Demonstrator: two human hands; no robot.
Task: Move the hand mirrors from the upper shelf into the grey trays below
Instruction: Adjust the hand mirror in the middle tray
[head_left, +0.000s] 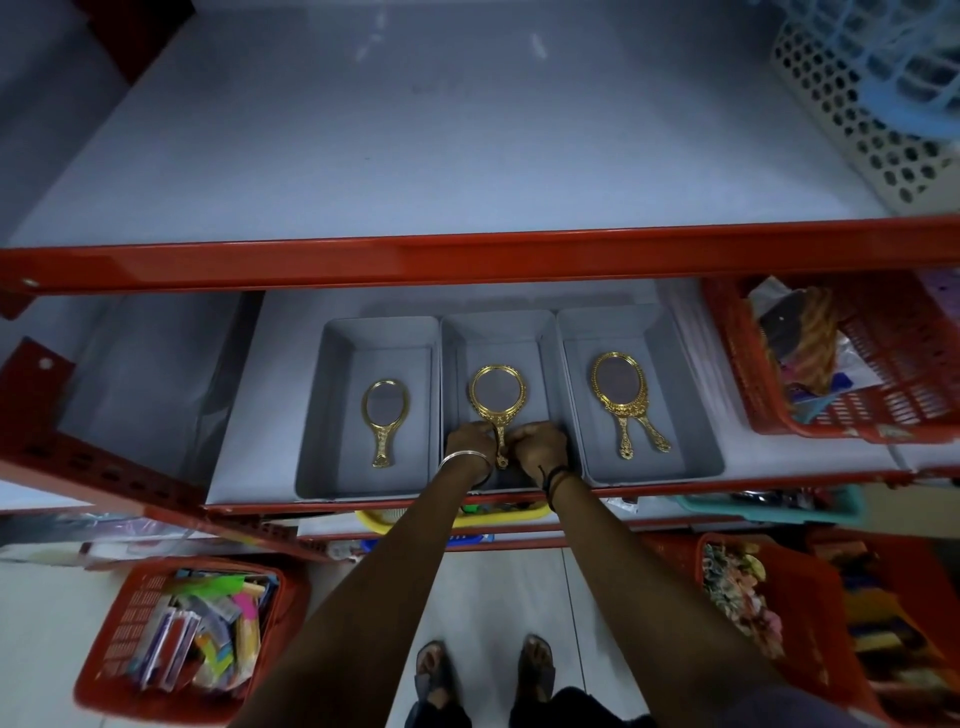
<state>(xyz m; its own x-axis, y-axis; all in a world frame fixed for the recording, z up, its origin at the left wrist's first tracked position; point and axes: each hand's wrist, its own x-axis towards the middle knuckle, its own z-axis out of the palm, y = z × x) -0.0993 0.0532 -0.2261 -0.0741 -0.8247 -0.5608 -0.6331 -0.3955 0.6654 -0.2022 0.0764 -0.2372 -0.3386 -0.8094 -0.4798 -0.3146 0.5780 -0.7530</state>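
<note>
Fingers (480, 431) around ornate gold mirror (497, 397)

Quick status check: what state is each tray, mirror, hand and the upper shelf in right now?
Upper shelf: no mirrors on it.
Left tray: holds one mirror.
Left mirror: lying flat.
Middle tray: mirror being set in.
Middle mirror: handle gripped by both hands.
Right tray: holds two stacked mirrors.
Left hand: closed on handle.
Right hand: closed on handle.

A single wide-angle view is taken from the head, directed forward and steeply down along both forearms. The left hand (470, 441) and right hand (537, 447) are seen near mid-frame, close below the lens, with shelving beyond them and the feet (483, 670) directly beneath.
</note>
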